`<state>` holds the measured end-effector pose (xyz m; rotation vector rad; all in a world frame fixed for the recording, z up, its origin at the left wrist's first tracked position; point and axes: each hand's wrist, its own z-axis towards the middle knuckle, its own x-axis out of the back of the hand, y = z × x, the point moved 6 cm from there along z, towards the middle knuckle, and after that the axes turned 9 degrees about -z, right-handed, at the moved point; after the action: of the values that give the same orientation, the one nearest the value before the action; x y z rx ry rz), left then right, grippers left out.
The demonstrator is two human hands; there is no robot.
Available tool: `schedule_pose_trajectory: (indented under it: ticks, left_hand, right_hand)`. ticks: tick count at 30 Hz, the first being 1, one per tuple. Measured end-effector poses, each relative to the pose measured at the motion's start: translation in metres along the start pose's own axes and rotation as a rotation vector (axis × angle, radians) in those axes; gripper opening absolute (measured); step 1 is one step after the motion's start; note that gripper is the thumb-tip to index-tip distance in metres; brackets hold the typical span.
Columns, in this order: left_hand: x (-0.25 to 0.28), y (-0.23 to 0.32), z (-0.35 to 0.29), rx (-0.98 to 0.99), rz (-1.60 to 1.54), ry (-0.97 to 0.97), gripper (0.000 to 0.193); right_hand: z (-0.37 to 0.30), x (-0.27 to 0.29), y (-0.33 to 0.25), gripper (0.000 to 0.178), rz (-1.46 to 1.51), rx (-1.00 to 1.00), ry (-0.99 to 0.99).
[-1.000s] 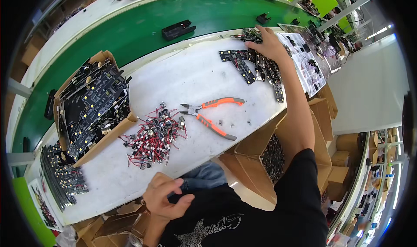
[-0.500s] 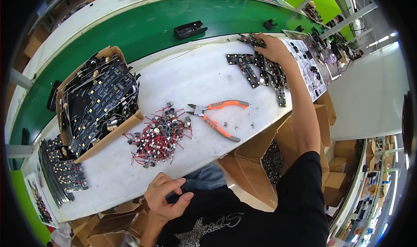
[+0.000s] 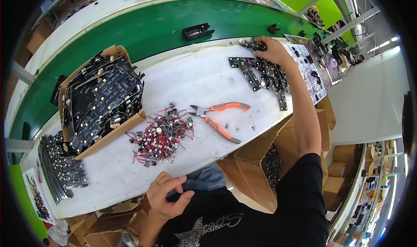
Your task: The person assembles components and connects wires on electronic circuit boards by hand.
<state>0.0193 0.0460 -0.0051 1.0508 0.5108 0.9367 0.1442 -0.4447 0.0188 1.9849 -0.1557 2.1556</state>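
Observation:
My right hand reaches to the far right of the white table, its fingers closed on a narrow black circuit board at the top of a loose pile. Several more circuit boards lie under and beside that hand. Close to my body, my left hand is raised with thumb and forefinger curled toward each other. A small dark thing seems to sit between those fingertips, hard to make out against the black shirt. Orange-and-grey side cutters lie with jaws apart beside a heap of small parts with red and black wires.
At the left, a cardboard box holds larger black boards, with a row of narrow boards beside it. A green belt runs behind, carrying a black housing. An open carton stands below the table's near edge.
My whole view has shifted slightly. My right hand stays at the circuit boards, its fingers moved only a little. The black housing on the belt has slid slightly right.

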Motion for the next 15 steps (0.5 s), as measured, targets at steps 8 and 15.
schedule_pose_trajectory:
  ticks: [8, 15]
  left_hand:
    - [-0.005, 0.001, 0.005, -0.010, -0.013, -0.014, 0.037]
    - [-0.006, 0.002, 0.007, -0.013, -0.004, -0.016, 0.038]
  right_hand:
    - [-0.015, 0.007, -0.032, 0.039, -0.215, 0.064, 0.136]
    - [-0.021, 0.020, -0.031, 0.036, -0.261, 0.188, 0.254]
